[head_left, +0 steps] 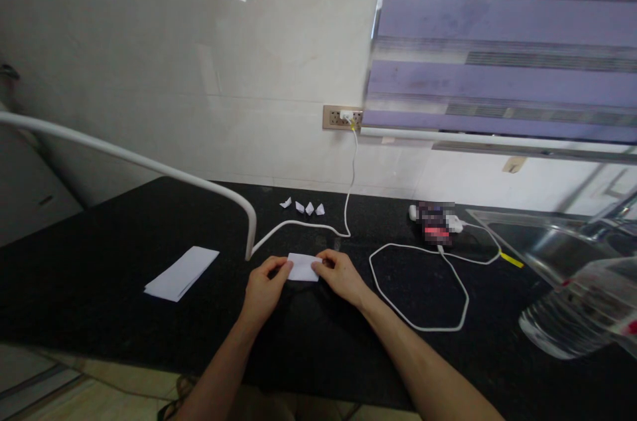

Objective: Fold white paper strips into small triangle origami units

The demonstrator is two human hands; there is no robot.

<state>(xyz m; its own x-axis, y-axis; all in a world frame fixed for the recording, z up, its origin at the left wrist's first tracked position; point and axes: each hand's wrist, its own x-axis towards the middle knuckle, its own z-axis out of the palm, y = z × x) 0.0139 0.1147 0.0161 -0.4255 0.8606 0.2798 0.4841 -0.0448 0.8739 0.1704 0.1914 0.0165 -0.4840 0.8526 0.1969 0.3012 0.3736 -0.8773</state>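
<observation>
A small white piece of paper (303,267) is held flat just over the black countertop, its short sides pinched between my two hands. My left hand (265,285) grips its left edge with thumb and fingers. On the right edge, my right hand (342,274) has its thumb on top and its fingers behind. Whether the paper is folded in layers I cannot tell. Beyond it stand several small folded paper shapes (309,208) in a row. To the left lies a stack of white paper strips (182,273).
A white bent tube (199,180) crosses from the left down to the black countertop (99,242). White cables (418,328) loop at right, by a blurred-out device (435,222). A large clear plastic bottle (572,308) and a metal sink (537,242) are farther right. A socket (332,117) is on the wall.
</observation>
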